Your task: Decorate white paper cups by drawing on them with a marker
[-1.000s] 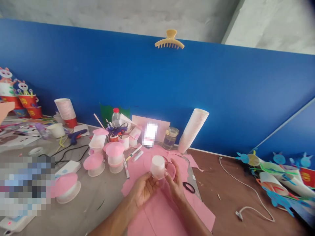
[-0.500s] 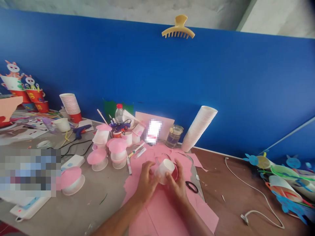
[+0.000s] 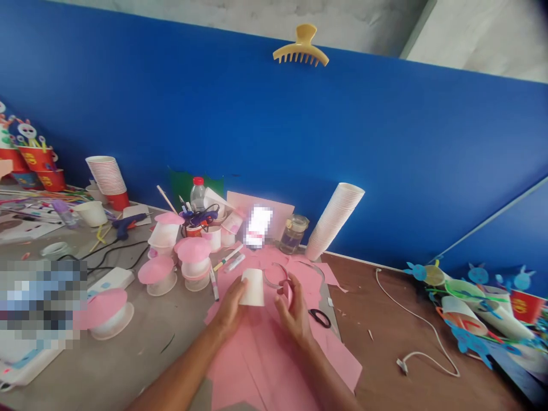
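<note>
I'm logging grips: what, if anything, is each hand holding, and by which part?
The left hand holds a white cup by its side; the right hand holds a pink piece, exact grip point unclear.

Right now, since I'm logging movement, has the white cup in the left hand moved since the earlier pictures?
Yes. Judged against the glass jar, the white cup in the left hand has moved leftward.
</note>
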Available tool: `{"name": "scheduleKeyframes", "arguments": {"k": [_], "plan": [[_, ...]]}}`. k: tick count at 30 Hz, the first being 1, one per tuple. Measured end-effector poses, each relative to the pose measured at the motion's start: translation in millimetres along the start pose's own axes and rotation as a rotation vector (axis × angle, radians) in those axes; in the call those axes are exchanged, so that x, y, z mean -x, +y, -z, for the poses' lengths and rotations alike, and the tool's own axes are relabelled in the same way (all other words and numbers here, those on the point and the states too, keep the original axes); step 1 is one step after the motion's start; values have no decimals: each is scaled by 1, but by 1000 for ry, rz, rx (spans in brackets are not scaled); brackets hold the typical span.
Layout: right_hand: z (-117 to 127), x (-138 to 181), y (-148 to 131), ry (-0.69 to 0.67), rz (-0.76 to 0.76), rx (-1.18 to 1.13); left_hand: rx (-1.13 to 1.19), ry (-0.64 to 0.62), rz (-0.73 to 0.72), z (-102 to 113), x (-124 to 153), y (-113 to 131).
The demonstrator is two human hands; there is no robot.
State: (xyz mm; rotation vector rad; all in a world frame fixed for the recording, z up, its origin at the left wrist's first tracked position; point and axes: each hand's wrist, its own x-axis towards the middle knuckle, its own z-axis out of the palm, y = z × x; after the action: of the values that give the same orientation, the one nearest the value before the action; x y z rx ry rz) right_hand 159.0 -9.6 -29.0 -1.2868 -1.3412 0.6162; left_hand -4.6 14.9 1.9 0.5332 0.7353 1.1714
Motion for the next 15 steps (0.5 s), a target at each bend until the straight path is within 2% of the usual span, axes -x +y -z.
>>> {"name": "scheduleKeyframes", "arguments": {"k": [4, 9, 11, 15], "plan": [[-5, 2, 6, -92, 126, 371, 209, 109, 67, 2, -5, 7], [-4, 2, 8, -136, 263, 561, 229, 79, 62, 2, -3, 13], [0, -1, 8, -90, 272, 549, 227, 74, 53, 4, -4, 13], [10, -9, 10, 108, 218, 502, 251, 64, 76, 5, -5, 13]]}}
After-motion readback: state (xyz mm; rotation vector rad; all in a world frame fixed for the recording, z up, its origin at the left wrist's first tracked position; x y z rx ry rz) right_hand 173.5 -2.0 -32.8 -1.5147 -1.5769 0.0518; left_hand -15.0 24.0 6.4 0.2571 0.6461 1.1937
